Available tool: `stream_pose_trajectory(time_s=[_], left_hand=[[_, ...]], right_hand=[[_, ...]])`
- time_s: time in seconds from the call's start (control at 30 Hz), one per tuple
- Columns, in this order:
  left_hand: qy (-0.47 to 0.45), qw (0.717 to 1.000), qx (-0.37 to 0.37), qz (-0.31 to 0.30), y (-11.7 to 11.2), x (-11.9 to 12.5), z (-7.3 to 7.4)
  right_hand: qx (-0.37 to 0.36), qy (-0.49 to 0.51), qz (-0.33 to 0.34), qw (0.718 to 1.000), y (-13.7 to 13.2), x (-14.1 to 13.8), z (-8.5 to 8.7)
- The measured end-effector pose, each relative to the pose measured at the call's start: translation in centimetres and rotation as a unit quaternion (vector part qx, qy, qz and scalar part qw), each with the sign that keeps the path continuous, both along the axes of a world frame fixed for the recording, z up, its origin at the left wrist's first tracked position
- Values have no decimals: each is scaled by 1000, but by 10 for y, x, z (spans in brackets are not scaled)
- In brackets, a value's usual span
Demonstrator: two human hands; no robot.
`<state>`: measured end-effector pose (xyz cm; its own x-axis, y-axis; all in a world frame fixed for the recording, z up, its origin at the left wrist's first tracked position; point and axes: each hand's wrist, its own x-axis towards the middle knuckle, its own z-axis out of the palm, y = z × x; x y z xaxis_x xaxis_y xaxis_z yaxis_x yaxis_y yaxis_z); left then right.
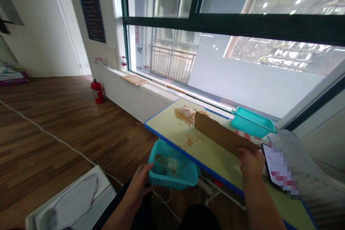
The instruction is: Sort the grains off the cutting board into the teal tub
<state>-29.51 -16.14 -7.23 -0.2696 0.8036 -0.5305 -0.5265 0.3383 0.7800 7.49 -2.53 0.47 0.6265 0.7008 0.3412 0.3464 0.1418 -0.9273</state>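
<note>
My left hand [141,181] grips the near left rim of a turquoise plastic basin [175,183], held just below the table's front edge. Some white and brownish grains lie on the basin's bottom. In my right hand [252,161] is the near end of a long strip of brown cardboard [215,131], standing on its edge across the table. Its far end touches a heap of corn kernels and white grains [185,115]. A smaller scatter of corn kernels [190,141] lies between the strip and the table's front edge.
The pale table [167,124] has a blue edge. A second turquoise basin [252,121] stands at the back right, and a phone [279,169] lies right of my hand. A radiator [156,100] runs below the window. A white cable [54,136] crosses the floor near a fire extinguisher [97,92].
</note>
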Motion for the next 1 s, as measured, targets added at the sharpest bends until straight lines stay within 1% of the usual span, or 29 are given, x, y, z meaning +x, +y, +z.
stream_pose_trajectory(time_s=[0.2, 0.3, 0.53, 0.67, 0.77, 0.87, 1.0], left_hand=[[-23, 1000, -15, -9, -1, -2, -3], [-34, 999, -9, -17, -2, -3, -5], [-41, 999, -18, -10, 0, -2, 0], [-43, 999, -12, -8, 0, -1, 0], [-37, 999, -8, -10, -1, -2, -1], [-32, 999, -2, -19, -3, -2, -1], [-29, 999, -1, -19, -4, -1, 0]], right_hand=[[-17, 12, -5, 1000, -1, -1, 2], [-19, 26, -9, 999, -5, -4, 3], [-33, -23, -9, 999, -31, -23, 11], [-44, -23, -46, 998, -42, -32, 16], [-30, -16, -54, 998, -50, -38, 21], [-37, -1, -67, 997, -60, -45, 27], [-43, -11, -59, 997, -70, -52, 31]])
